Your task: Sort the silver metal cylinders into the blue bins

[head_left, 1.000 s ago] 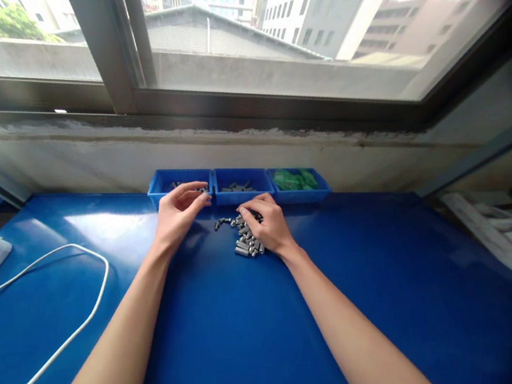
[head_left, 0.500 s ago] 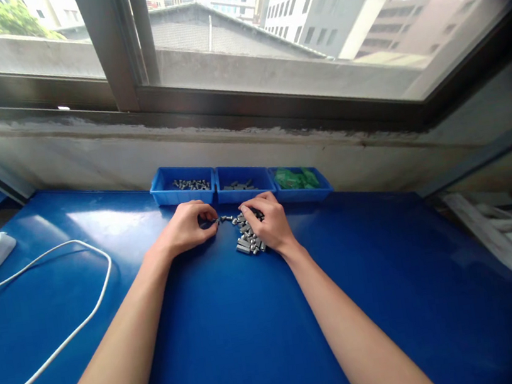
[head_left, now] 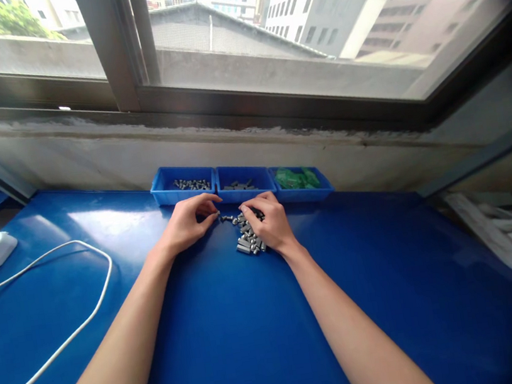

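Just left of the metal heap (head_left: 248,242), left hand (head_left: 191,220): bent inward, with grip slightly parted at thumb and index tips; cannot tell if clamped on anything, with something tiny at the thumb tip.
On the heap's right side, right hand (head_left: 270,222): curled down over the pieces, with grip drawn in; cannot tell if clamped on one, being hidden beneath.
Heap: lying on blue worktop (head_left: 239,347), partly covered by right hand; mixed dark and shiny.
Loose pieces (head_left: 228,219): trailing from heap toward left hand.
Left bin (head_left: 166,196): blue, behind left hand; holding small metal parts (head_left: 191,184).
Middle bin (head_left: 244,173): blue, alongside; holding dark grey cylinders (head_left: 240,186).
Right bin (head_left: 304,195): blue; holding green material (head_left: 296,178).
White cable (head_left: 104,264): looping across worktop, far left.
Window frame (head_left: 271,97): beyond bins, above pale wall (head_left: 102,147).
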Demonstrator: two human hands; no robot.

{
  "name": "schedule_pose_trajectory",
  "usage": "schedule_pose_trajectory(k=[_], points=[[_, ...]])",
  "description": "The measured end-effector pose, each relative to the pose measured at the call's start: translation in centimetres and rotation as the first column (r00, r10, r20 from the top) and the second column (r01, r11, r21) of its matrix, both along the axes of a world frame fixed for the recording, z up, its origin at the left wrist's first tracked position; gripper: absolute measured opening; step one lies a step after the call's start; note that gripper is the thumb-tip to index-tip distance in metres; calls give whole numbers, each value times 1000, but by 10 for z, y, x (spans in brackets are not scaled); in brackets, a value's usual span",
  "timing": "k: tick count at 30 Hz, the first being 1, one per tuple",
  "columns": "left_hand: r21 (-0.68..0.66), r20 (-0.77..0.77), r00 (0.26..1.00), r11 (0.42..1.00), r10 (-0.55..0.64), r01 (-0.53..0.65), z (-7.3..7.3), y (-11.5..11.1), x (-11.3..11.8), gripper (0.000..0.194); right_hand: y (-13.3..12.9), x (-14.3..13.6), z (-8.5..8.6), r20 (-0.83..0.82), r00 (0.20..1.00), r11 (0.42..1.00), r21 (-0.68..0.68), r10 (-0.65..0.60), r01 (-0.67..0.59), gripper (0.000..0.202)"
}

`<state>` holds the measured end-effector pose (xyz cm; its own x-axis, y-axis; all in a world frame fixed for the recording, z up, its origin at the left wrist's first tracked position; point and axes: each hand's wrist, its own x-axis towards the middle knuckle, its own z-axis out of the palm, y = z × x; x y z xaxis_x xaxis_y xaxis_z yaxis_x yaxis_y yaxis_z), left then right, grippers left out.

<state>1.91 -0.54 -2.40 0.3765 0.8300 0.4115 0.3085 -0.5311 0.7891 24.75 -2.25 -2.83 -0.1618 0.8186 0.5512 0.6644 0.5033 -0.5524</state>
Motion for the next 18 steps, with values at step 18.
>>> schedule_pose_trajectory(k=[18], points=[[-272,351,931,962,97,3,14,0,5,30,0,0,-1,11,1000,1000,2,-8,8,20]])
